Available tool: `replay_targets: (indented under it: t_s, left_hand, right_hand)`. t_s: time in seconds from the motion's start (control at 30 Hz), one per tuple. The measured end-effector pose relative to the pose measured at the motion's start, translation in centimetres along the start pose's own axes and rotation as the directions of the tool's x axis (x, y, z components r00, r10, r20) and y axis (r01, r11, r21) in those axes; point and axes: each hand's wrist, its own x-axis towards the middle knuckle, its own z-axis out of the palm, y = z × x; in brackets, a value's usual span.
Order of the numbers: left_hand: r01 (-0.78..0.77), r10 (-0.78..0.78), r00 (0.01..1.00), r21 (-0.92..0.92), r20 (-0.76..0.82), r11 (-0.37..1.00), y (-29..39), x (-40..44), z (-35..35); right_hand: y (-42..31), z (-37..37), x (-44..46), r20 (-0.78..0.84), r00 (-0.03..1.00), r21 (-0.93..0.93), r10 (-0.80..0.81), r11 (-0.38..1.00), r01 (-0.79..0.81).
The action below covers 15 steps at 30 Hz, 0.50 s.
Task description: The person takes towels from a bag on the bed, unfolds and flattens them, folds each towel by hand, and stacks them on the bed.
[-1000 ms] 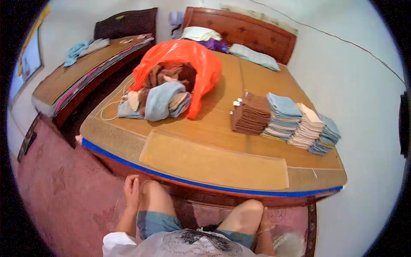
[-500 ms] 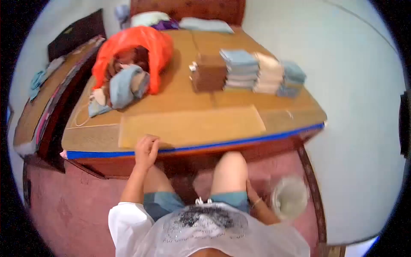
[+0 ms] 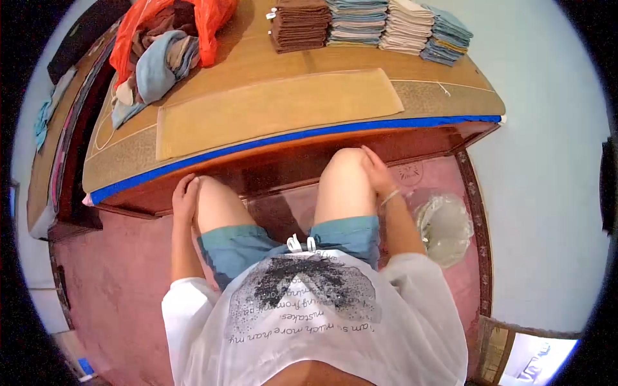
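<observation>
My left hand [image 3: 186, 196] rests against the outer side of my left knee, fingers extended and holding nothing. On the outer side of my right knee lies my right hand [image 3: 378, 172], flat with its fingers stretched out and a bracelet on the wrist. Beyond my knees, a yellowish mat [image 3: 277, 112] lies along the bed's near edge. Folded brown cloths [image 3: 299, 27] stand stacked beside blue-grey cloths [image 3: 356, 24], cream cloths [image 3: 405, 27] and another blue stack [image 3: 446, 37]. At the upper left, a red plastic bag [image 3: 215, 29] spills crumpled blue [image 3: 154, 69] and brown cloths.
A wooden bed [image 3: 425, 143] with a blue strip [image 3: 309, 134] along its edge spans the view ahead. To the right on the pink floor [image 3: 129, 276] stands a bin with a clear liner [image 3: 445, 228]. Another bed [image 3: 48, 174] is at the far left.
The view has tilted downward, so the bed sits higher in the picture. My left hand was raised near the bed's edge and has come down to my knee; my right hand has moved up onto my right knee.
</observation>
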Motion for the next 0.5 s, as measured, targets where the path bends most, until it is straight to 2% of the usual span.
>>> replay_targets:
  t_s: [0.03,0.07,0.1,0.13,0.17,0.2,0.27,0.3,0.37,0.4,0.47,0.5]
  left_hand:
    - [0.089,-0.088,0.996,-0.062,0.015,0.994,0.5,-0.4,0.0]
    - [0.091,-0.091,0.996,-0.058,0.01,0.994,0.4,-0.5,0.2]
    - [0.043,-0.042,0.998,0.024,-0.039,0.999,0.0,-0.6,0.3]
    - [0.002,0.007,0.996,0.111,-0.083,0.994,0.2,-1.0,0.3]
    - [-0.063,0.094,0.99,0.269,-0.105,0.961,0.6,-1.7,0.4]
    - [-0.052,0.087,0.989,0.273,-0.118,0.961,1.0,-2.0,0.4]
    - [-0.134,0.169,0.98,0.276,-0.108,0.952,1.5,-2.8,0.1]
    - [-0.13,0.166,0.978,0.254,-0.126,0.959,2.1,-3.3,-0.1]
    - [-0.134,0.173,0.975,0.254,-0.136,0.958,2.3,-3.9,0.0]
    - [-0.145,0.184,0.974,0.253,-0.136,0.957,2.4,-4.2,-0.5]
    - [-0.256,0.278,0.947,0.144,-0.161,0.956,-0.5,-3.6,-0.6]
    - [-0.182,0.204,0.967,0.149,-0.152,0.972,0.7,-4.1,-1.0]
  right_hand:
    - [-0.2,-0.4,0.8,0.056,0.996,0.215,0.074,0.973,-0.084]
    - [-0.2,-0.7,0.8,0.063,0.995,0.218,0.073,0.972,-0.085]
    - [-0.2,-1.0,0.9,0.162,0.956,0.417,0.244,0.861,-0.291]
    - [-0.4,-1.1,0.8,0.297,0.876,0.565,0.38,0.67,-0.482]
    - [0.1,-1.1,1.1,0.288,0.877,0.52,0.385,0.706,-0.481]
    - [0.2,-1.0,1.0,0.303,0.873,0.515,0.382,0.705,-0.487]
    - [-2.3,-0.5,-0.9,0.149,0.916,0.558,0.371,0.733,-0.388]
    - [1.0,-1.2,0.2,0.057,0.911,0.422,0.409,0.817,-0.393]
    - [5.7,-2.1,1.0,0.169,0.961,0.515,0.218,0.812,-0.275]
    - [5.5,-1.3,0.8,0.212,0.954,0.513,0.213,0.806,-0.295]
    - [1.6,-0.3,-0.5,0.161,0.949,0.568,0.269,0.761,-0.312]
    - [-0.7,-0.3,-1.7,0.133,0.943,0.593,0.305,0.737,-0.323]
